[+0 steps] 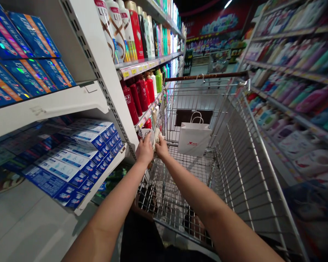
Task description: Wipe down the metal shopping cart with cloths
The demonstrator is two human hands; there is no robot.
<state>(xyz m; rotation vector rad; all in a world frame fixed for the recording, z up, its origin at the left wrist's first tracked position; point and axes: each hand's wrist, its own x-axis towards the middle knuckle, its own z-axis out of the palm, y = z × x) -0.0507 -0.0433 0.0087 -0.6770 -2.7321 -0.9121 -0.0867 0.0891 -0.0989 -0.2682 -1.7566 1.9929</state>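
Note:
Both arms reach forward to the near left side of a metal shopping cart [229,145]. My left hand [145,150] is closed around a crumpled whitish cloth or tissue [147,134]. Right beside it, my right hand [161,146] grips a cream-coloured crumpled cloth [157,137]; whether the two are one piece cannot be made out. The hands are close together, just below the shelf of red bottles [129,103]. A white paper bag [194,140] with red print and string handles stands upright in the cart.
Blue boxes [79,160] fill the left shelves, whose white edge [98,189] juts toward the aisle. Tall bottles [120,32] line the shelf ahead. Packed, blurred shelves [297,83] run along the right. Another cart [218,63] stands farther back.

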